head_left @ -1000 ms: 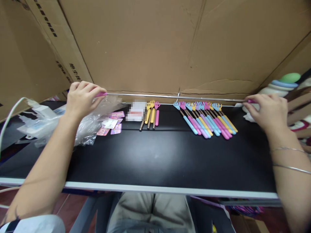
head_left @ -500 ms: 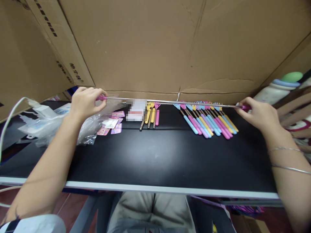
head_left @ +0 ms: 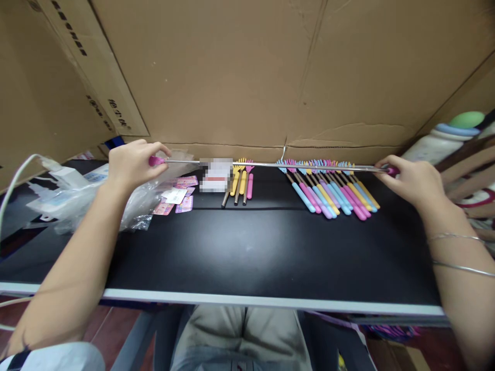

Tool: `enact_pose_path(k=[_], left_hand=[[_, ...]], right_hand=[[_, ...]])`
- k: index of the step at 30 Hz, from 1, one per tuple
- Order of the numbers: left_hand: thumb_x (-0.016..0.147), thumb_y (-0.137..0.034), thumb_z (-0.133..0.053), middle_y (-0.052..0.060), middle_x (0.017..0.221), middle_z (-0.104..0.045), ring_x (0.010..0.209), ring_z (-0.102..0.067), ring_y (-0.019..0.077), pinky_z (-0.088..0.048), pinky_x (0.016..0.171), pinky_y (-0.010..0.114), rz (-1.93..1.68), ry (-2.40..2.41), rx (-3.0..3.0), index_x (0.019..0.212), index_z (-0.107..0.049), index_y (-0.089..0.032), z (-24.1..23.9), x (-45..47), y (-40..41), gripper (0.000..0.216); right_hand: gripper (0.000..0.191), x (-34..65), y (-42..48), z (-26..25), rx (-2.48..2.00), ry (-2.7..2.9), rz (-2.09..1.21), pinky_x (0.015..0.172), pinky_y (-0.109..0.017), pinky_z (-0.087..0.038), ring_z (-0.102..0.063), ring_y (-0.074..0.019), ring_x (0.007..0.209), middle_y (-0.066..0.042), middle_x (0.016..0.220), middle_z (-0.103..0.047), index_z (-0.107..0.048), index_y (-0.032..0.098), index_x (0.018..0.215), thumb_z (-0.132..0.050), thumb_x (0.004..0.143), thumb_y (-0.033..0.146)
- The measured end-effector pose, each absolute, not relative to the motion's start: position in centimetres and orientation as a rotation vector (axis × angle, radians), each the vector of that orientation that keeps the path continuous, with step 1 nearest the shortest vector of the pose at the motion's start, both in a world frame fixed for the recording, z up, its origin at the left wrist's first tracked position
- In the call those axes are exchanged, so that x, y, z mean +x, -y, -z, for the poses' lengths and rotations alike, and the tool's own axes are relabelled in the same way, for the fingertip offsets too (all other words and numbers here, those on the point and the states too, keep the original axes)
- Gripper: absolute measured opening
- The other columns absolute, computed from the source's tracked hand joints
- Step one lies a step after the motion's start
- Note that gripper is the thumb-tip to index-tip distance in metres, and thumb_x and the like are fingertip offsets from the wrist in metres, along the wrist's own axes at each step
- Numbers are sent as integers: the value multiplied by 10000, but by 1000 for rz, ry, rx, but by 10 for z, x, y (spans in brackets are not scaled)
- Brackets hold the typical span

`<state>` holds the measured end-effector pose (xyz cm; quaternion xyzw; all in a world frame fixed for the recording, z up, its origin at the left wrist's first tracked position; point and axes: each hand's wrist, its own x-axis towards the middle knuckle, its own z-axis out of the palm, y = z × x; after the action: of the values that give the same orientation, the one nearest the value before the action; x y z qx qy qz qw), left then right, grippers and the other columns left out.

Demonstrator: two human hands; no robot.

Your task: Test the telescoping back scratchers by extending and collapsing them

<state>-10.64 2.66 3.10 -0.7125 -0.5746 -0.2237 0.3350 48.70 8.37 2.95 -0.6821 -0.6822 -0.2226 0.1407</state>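
A telescopic back scratcher (head_left: 255, 165), its thin silver rod drawn out long, spans the desk nearly level between my two hands. My left hand (head_left: 129, 164) pinches its pink left end. At the other end, the fingers of my right hand (head_left: 413, 180) are closed around the pink tip, partly hiding it. Behind and below the rod lies a row of collapsed back scratchers (head_left: 336, 193) with blue, pink, purple and yellow handles. To the left of them are several loose scratcher parts (head_left: 242, 185), yellow and pink, with bare metal tubes.
Clear plastic bags (head_left: 143, 203) and small printed cards (head_left: 184, 203) lie at the left. A partly blurred white packet (head_left: 216, 176) sits beside the loose parts. Cardboard (head_left: 232, 77) walls the back of the black desk (head_left: 247, 268). A white bottle (head_left: 436, 144) stands at right.
My left hand has shifted slightly left, and the rod's left end sits a little lower, making it more level. My right hand has hardly moved.
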Motion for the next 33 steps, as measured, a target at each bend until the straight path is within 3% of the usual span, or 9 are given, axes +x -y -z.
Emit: enact_pose_path(k=[6,10,18,23,28,33], left_hand=[[873,-286,-372,22,809,-605,848,-433,175,-275,607,321,631,1413,-1822,934,-645,-214,-36,-101,-18,289],[849,-318,-394,53,857,-614,920,-460,212,-243,616,352,681,1485,-1745,910,-655,-209,-35,-106,-23,289],[903,-379,-347,78,1034,-584,1052,-418,233,-181,633,359,857,1549,-1679,1018,-648,-189,-38,-103,-16,374],[908,-387,-360,104,1091,-569,1085,-418,248,-129,639,319,777,1683,-1628,997,-650,-168,-40,-98,-16,373],[829,-307,-460,19,1012,-621,871,-533,181,-207,567,289,694,1787,-1543,909,-666,-233,-40,-96,-19,233],[816,-329,-471,1,941,-631,766,-508,156,-168,535,274,638,1876,-1486,950,-668,-238,-42,-98,-18,255]], right_hand=[[309,484,-82,-32,-1965,1997,651,590,-265,-282,-459,-161,591,-82,757,-646,-655,197,990,-527,783,387],[306,481,-80,-34,-1951,2001,701,598,-269,-285,-490,-182,619,-89,765,-661,-659,202,982,-500,793,383],[341,475,-78,-37,-1904,2036,794,646,-289,-292,-554,-196,707,-127,821,-683,-658,170,975,-433,828,380],[371,478,-81,-33,-1896,1927,893,577,-273,-260,-545,-193,648,-95,716,-662,-669,184,879,-406,794,432],[379,483,-82,-28,-1971,1826,916,527,-251,-233,-491,-173,592,-79,681,-639,-668,197,877,-404,799,458],[419,486,-81,-28,-2177,1745,874,530,-263,-211,-466,-166,603,-103,755,-654,-669,193,933,-381,863,488]])
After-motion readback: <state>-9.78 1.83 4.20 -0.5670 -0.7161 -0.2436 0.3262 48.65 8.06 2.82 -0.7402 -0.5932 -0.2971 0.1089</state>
